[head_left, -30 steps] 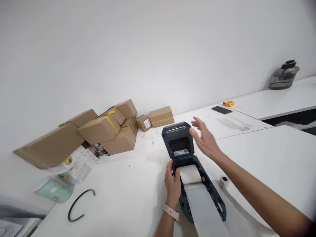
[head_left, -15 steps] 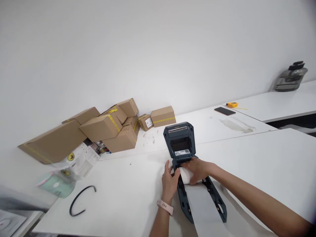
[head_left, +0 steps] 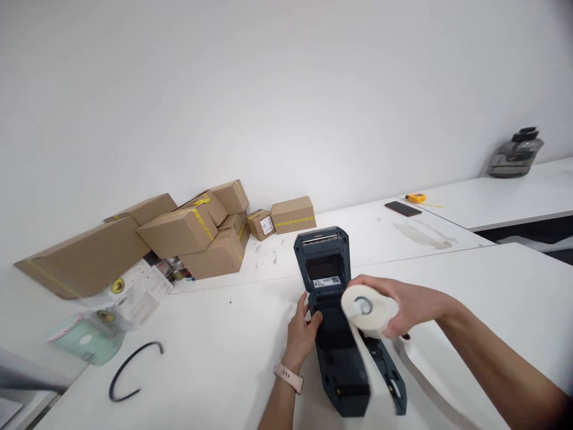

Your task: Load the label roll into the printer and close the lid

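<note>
A dark blue-grey label printer (head_left: 342, 358) lies on the white table with its lid (head_left: 323, 258) raised at the far end. My left hand (head_left: 301, 329) grips the printer's left side, thumb over the rim and fingers along the outer wall. Just above the open bay, my right hand (head_left: 409, 303) is closed around a white label roll (head_left: 378, 312), its hollow core facing left. From the roll a blurred paper strip (head_left: 373, 367) trails down over the printer's front. Another pale strip (head_left: 427, 382) curls along the table to the right of the printer.
Cardboard boxes (head_left: 179, 233) are piled at the back left. A black headband (head_left: 117, 373), a green pouch (head_left: 92, 340) and plastic-wrapped papers (head_left: 143, 292) lie at the left. A phone (head_left: 403, 208), a yellow tape measure (head_left: 416, 198) and a dark clear jug (head_left: 513, 156) are at the back right.
My right hand has lifted the label roll out of the printer's bay and turned it, moving up and right. The left hand keeps its hold on the printer's side.
</note>
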Available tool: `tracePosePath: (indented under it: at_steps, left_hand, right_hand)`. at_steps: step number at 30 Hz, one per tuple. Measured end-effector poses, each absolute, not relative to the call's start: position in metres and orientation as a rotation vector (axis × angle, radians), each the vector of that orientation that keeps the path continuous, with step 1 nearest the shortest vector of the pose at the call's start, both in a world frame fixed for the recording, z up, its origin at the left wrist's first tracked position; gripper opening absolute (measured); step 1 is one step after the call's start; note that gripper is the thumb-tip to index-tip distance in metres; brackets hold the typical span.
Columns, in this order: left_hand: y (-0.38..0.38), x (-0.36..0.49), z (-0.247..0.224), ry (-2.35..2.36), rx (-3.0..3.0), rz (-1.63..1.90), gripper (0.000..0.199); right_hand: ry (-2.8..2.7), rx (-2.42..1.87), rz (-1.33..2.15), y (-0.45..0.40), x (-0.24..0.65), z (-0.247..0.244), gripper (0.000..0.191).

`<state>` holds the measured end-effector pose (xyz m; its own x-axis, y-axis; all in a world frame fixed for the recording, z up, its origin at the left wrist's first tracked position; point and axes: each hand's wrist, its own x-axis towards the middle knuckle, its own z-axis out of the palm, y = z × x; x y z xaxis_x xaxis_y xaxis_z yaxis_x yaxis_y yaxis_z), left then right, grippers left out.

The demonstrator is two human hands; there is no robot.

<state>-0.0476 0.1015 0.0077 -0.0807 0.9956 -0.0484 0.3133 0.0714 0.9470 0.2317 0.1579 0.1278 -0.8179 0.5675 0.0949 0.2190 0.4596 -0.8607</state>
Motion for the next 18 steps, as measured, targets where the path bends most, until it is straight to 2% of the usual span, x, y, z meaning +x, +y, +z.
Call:
tracePosePath:
  at_steps: [7, 14, 18]
  left_hand:
    - [0.102, -0.046, 0.008, 1.537, 1.392, 1.041, 0.065]
    - [0.101, -0.045, 0.009, 1.542, 1.393, 1.041, 0.063]
    - [0.102, -0.045, 0.01, 1.52, 1.366, 1.064, 0.064]
  right_hand:
    - [-1.684, -0.979, 1.389, 0.176, 0.288, 0.071, 0.085]
    - [-1.646, -1.211, 1.28, 0.214, 0.285, 0.008, 0.076]
    - [-1.657, -1.227, 1.288, 0.219, 0.275, -0.009, 0.08]
